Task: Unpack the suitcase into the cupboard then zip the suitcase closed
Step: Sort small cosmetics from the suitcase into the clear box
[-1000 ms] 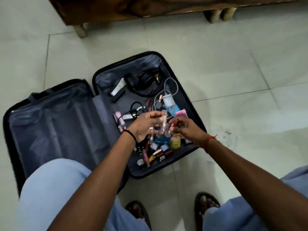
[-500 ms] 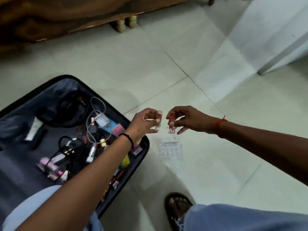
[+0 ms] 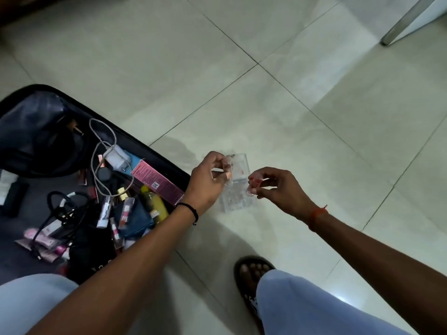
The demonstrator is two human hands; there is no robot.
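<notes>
Head view | left hand pinches small clear item | right hand pinches small reddish item | both above clear organizer on tiled floor, just beside open suitcase rim | suitcase low left, holding clutter | bare floor ahead, right.

Pale tiled floor under open suitcase, clear organizer.

A home room: pale tiled floor, open suitcase of toiletries, sandalled foot.
</notes>
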